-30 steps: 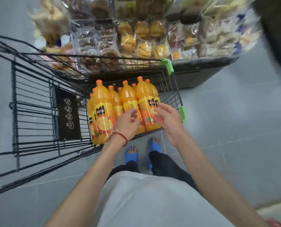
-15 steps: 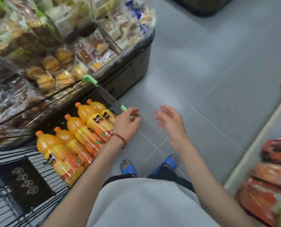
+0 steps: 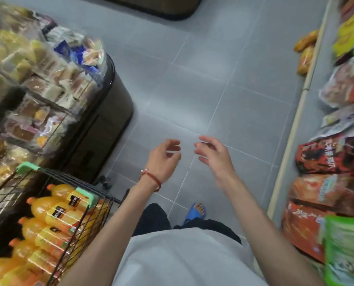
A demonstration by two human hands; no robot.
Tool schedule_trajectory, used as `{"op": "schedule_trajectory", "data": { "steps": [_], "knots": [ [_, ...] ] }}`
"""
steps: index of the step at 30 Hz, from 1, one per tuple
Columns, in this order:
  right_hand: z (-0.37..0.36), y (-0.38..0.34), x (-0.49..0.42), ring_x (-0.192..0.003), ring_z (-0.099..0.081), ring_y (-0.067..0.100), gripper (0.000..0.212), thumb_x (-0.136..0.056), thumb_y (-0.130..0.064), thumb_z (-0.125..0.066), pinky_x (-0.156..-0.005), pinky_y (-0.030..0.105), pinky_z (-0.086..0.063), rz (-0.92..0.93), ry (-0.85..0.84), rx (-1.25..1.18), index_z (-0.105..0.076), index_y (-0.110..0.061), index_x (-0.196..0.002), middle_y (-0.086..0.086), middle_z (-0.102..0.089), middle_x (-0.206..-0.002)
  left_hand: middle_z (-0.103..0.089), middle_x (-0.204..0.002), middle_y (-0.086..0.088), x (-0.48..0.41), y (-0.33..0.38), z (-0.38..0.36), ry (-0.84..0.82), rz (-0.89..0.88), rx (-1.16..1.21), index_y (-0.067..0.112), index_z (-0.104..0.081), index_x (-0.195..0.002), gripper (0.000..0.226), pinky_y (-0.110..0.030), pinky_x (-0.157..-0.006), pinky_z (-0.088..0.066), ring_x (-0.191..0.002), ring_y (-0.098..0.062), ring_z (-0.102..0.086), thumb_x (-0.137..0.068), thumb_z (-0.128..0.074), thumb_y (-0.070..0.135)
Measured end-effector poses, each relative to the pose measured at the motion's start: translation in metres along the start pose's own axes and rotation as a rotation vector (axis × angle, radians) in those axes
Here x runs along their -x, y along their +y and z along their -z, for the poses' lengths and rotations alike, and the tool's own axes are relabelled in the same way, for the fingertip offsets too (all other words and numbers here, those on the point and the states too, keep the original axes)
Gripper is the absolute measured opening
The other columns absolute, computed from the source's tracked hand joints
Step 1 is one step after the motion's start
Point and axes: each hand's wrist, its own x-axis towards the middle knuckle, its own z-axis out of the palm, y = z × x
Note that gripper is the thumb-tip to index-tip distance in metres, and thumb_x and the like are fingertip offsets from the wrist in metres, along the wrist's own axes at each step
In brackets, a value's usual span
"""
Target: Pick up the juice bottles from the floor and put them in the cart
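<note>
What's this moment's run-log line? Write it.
left hand: open, empty | right hand: open, empty | juice bottles: in cart | orange items on floor, far right: blurred

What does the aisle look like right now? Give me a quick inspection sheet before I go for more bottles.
Surface: grey tiled floor with pale grout lines.
Job's things: juice bottles are packed in the cart. Two orange shapes are on the floor by the right shelf, blurred, possibly more bottles.
Clutter: nothing seen.
Grips: left hand and right hand hang over the floor, fingers relaxed, holding nothing.
Cables: nothing seen.
Surroundings: pastry display on the left, bagged snacks on the right shelf.
</note>
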Motion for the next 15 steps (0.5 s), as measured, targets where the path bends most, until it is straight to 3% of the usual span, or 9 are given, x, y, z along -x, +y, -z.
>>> {"op": "schedule_trajectory", "data": {
  "steps": [5,9,15],
  "knots": [
    [0.058,-0.034,-0.055,-0.096,-0.068,0.014,0.027,-0.1,-0.013,-0.064,-0.095,0.033,-0.053,0.005,0.085,-0.056,-0.065,-0.015,-0.127,-0.004,-0.072,-0.103,-0.071,-0.11,0.001,-0.068,0.053,-0.04,-0.084,-0.017,0.01,0.015,-0.065,-0.123,0.032,-0.008,-0.067,-0.048,-0.087,-0.008,-0.066,-0.094,-0.06,0.005],
    [0.095,-0.064,-0.108,-0.086,-0.067,0.01,0.023,-0.1,-0.011,-0.063,-0.088,0.03,-0.051,-0.001,0.168,-0.111,-0.064,-0.019,-0.122,-0.001,-0.072,-0.103,-0.072,-0.11,-0.004,-0.137,0.093,-0.066,-0.134,-0.037,0.005,0.011,-0.065,-0.122,0.032,-0.013,-0.074,-0.049,-0.09,-0.013,-0.066,-0.092,-0.06,0.0],
    [0.14,-0.122,-0.202,-0.087,-0.069,0.009,0.019,-0.098,-0.015,-0.066,-0.089,0.03,-0.053,-0.016,0.322,-0.19,-0.066,-0.024,-0.114,-0.002,-0.073,-0.104,-0.073,-0.109,-0.004,-0.257,0.156,-0.101,-0.253,-0.083,-0.003,0.01,-0.067,-0.121,0.031,-0.01,-0.076,-0.049,-0.092,-0.013,-0.067,-0.092,-0.061,0.0]
  ]
}}
